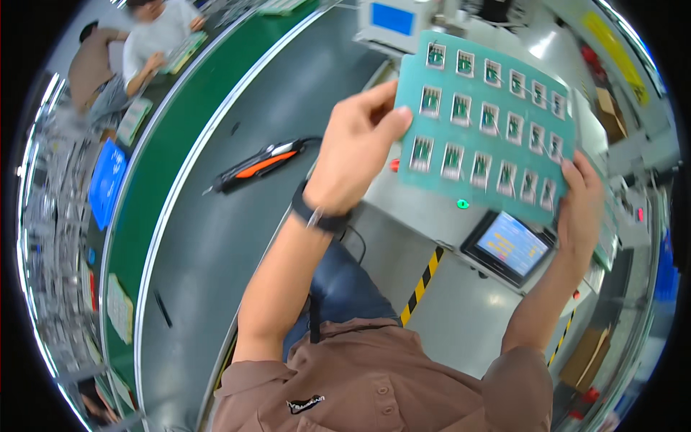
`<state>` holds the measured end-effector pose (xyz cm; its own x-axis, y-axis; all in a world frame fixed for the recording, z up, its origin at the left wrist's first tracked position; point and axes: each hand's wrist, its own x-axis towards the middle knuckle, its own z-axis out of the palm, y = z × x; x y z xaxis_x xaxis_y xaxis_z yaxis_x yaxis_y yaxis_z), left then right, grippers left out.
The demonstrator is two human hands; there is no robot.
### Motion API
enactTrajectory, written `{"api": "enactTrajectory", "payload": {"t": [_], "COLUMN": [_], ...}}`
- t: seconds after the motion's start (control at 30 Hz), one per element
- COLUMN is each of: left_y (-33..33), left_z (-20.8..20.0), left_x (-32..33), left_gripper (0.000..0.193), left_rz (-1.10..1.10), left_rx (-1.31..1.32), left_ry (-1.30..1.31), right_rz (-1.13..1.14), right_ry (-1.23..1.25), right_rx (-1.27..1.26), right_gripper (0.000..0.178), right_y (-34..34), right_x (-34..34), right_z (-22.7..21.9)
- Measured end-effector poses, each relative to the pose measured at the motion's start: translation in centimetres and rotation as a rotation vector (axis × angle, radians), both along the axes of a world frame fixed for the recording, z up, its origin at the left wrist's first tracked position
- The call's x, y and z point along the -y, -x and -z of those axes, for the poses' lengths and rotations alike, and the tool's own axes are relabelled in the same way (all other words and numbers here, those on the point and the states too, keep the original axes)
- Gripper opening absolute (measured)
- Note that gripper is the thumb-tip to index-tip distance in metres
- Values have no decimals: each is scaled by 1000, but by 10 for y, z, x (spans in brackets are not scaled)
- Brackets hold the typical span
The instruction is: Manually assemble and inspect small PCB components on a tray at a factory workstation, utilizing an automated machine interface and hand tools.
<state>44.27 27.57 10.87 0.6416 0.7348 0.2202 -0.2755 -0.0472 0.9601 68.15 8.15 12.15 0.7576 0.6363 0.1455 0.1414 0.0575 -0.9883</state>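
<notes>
Between my two hands I hold up a flat teal tray (439,119), tilted, with three rows of rectangular pockets. Small green circuit boards (461,109) with thin wires sit in the pockets. My left hand (356,144), with a black band at its wrist, pinches the tray's left edge, thumb on top. My right hand (583,198) grips its lower right corner, and its fingers are partly hidden. Below the tray is a white machine top (410,205) with a tilted touchscreen (512,245) and a lit green button (463,204).
An orange-and-black electric screwdriver (263,164) and a dark pen-like stick (163,308) lie on the grey bench (209,252) at left. Beyond runs a green conveyor belt (169,155). A blue bin (108,183) and two people (155,43) are further off. Yellow-black tape (422,284) marks the floor.
</notes>
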Motion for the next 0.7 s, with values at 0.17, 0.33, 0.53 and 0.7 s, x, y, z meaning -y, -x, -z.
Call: {"api": "enactTrajectory", "payload": {"t": [0.17,0.33,0.53,0.7], "left_y": [143,250,299,267], "left_z": [24,45,64,84], "left_x": [48,104,151,158], "left_gripper": [41,43,44,46], "left_rz": [-303,-585,-869,-998], "left_rx": [-32,-37,-48,-74], "left_ry": [37,-1,45,3], "right_rz": [-199,-505,-763,-860], "right_ry": [-28,-39,1,39], "right_rx": [57,-63,-50,-32], "right_gripper": [38,40,39,40], "right_y": [102,183,228,201], "right_x": [-21,-54,-90,-114], "right_z": [27,68,95,113]}}
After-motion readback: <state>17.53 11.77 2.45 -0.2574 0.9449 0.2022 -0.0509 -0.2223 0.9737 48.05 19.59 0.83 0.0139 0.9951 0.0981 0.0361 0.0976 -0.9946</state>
